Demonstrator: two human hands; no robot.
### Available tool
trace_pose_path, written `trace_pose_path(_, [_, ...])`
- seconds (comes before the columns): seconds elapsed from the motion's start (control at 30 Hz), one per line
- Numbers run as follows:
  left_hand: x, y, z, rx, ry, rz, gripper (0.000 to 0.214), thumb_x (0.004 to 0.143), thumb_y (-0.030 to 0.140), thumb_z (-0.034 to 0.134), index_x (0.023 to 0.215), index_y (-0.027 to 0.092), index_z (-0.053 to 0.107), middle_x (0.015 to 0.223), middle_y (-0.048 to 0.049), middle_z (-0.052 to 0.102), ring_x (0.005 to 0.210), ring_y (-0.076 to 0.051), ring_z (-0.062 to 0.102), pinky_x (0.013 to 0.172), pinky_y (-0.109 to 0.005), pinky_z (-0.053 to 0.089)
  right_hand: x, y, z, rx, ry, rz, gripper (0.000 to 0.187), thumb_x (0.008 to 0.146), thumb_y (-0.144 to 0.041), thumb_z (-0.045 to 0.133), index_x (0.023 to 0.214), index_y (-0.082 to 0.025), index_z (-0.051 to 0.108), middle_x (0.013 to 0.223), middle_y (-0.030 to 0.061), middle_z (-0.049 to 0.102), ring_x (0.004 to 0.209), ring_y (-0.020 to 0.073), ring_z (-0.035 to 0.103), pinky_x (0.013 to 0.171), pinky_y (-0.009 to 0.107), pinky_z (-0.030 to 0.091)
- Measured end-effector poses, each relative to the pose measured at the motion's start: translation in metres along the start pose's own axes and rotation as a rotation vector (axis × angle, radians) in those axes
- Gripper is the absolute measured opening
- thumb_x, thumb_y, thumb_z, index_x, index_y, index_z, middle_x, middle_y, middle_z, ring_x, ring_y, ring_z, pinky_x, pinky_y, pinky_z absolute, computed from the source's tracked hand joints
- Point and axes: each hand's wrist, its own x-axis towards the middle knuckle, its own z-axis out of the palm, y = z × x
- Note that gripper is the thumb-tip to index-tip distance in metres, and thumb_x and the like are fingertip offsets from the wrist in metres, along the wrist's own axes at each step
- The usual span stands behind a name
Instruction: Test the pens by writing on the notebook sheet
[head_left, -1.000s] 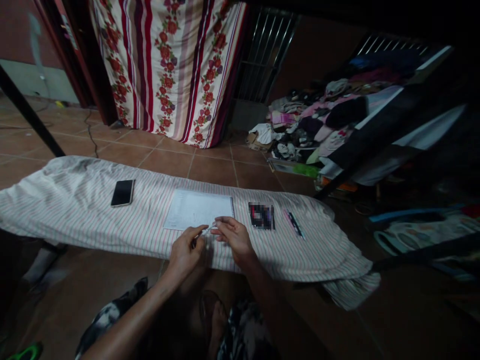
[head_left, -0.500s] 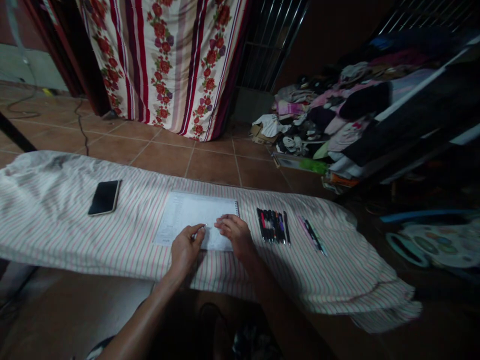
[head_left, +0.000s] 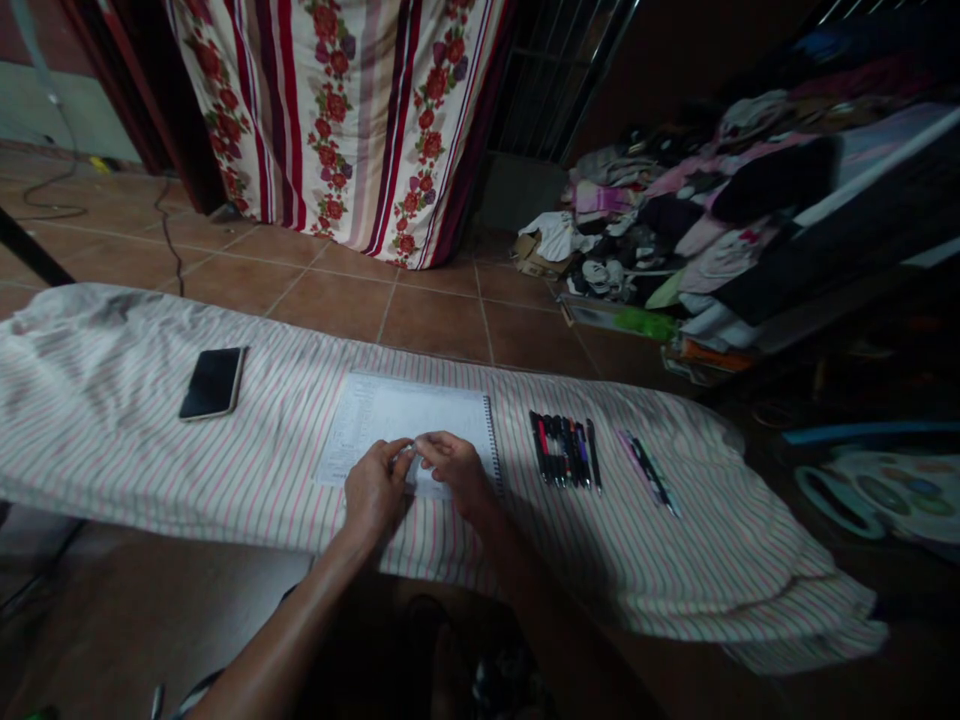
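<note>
Small pale piece (head_left: 410, 449), centre frame over notebook (head_left: 420, 405), pinched by left hand (head_left: 373, 492). Right hand (head_left: 456, 472) has since closed in, fingertips bunched at the left's: two-handed work now. Right's hold: can't tell.

Bare forearms (head_left: 300, 618), slender fingers (head_left: 432, 441), and dark-and-white patterned legwear (head_left: 501, 684) (mostly lost in shadow).

Over the notebook (head_left: 424, 408), our left hand (head_left: 377, 485) pinches a small item (head_left: 409, 450) beside our right hand (head_left: 457, 470); pens (head_left: 565, 453) lie right of our grip, a phone (head_left: 213, 383) well left.
</note>
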Motion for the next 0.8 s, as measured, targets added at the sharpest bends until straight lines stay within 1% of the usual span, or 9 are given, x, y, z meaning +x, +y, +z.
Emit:
trace_pose_path(0.1, [0.001,-0.002,-0.001,0.018,0.002,-0.004,0.03,0.087,0.034,0.043,0.106,0.021,0.063,0.087,-0.0048,0.066,0.076,-0.016,0.061,0.065,-0.025,0.04,0.002,0.002,0.003,-0.024,0.012,0.013,0.021,0.059,-0.036,0.064,0.068,-0.018,0.06,0.049,-0.0048,0.052,0.046,0.0081,0.042,0.042,0.02,0.026])
trace_pose_path(0.27, [0.003,-0.006,-0.003,0.035,-0.014,-0.009,0.029,0.087,0.032,0.043,0.103,0.021,0.064,0.087,-0.0047,0.067,0.076,-0.016,0.062,0.065,-0.024,0.04,0.004,0.002,0.005,0.001,0.009,0.018,0.022,0.058,-0.036,0.065,0.068,-0.017,0.059,0.051,-0.0047,0.052,0.048,0.0083,0.044,0.042,0.02,0.026])
trace_pose_path(0.43, [0.005,-0.007,-0.006,0.018,-0.022,-0.023,0.028,0.086,0.031,0.043,0.101,0.02,0.063,0.095,-0.0051,0.068,0.081,-0.016,0.063,0.07,-0.025,0.041,0.002,-0.002,0.003,0.062,0.021,0.043,0.023,0.057,-0.035,0.066,0.07,-0.017,0.061,0.06,-0.0026,0.057,0.056,0.0091,0.05,0.046,0.019,0.029])
trace_pose_path(0.53, [0.006,-0.007,-0.007,0.01,-0.025,-0.043,0.027,0.085,0.031,0.044,0.101,0.019,0.063,0.098,-0.005,0.068,0.082,-0.016,0.063,0.071,-0.025,0.042,0.0,-0.005,0.002,0.059,0.024,0.06,0.022,0.058,-0.035,0.066,0.071,-0.018,0.062,0.066,-0.0014,0.06,0.058,0.0089,0.051,0.048,0.019,0.031])
trace_pose_path(0.63, [0.007,-0.007,-0.008,0.014,-0.03,-0.061,0.026,0.084,0.03,0.046,0.101,0.02,0.063,0.099,-0.0047,0.069,0.084,-0.016,0.063,0.072,-0.025,0.042,-0.001,-0.005,0.001,0.048,0.019,0.043,0.021,0.06,-0.035,0.065,0.071,-0.017,0.062,0.07,0.0,0.062,0.058,0.0086,0.051,0.047,0.018,0.031])
trace_pose_path(0.7, [0.007,-0.007,-0.008,0.021,-0.039,-0.072,0.026,0.083,0.031,0.046,0.1,0.021,0.064,0.097,-0.0043,0.069,0.082,-0.016,0.063,0.07,-0.025,0.042,0.002,-0.001,0.0,0.036,0.022,0.023,0.022,0.061,-0.036,0.064,0.072,-0.017,0.061,0.07,0.0004,0.062,0.058,0.009,0.052,0.046,0.018,0.03])
trace_pose_path(0.8, [0.007,-0.008,-0.008,0.034,-0.056,-0.085,0.026,0.083,0.033,0.045,0.096,0.022,0.065,0.093,-0.004,0.07,0.078,-0.016,0.063,0.068,-0.025,0.042,0.013,0.007,-0.003,-0.063,0.06,-0.011,0.022,0.062,-0.037,0.062,0.072,-0.018,0.059,0.062,-0.0011,0.059,0.053,0.0102,0.052,0.044,0.019,0.031])
